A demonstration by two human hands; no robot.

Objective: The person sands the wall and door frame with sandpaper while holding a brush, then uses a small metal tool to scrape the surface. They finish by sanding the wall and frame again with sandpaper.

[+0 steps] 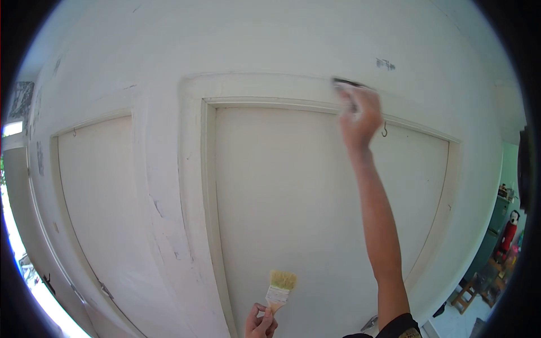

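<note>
Above the door (293, 197), the right hand (363, 118) is gripping a blurred dark tool (352, 84), the left hand (260, 325) is holding a brush (282, 281); grey patches (385, 64) are showing on the whitish wall (270, 39)

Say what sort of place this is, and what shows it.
Probably the inside of a home with its walls being worked on: a closed door in a patched white wall, a brush in the left hand, and a wooden stool off to the right.
</note>
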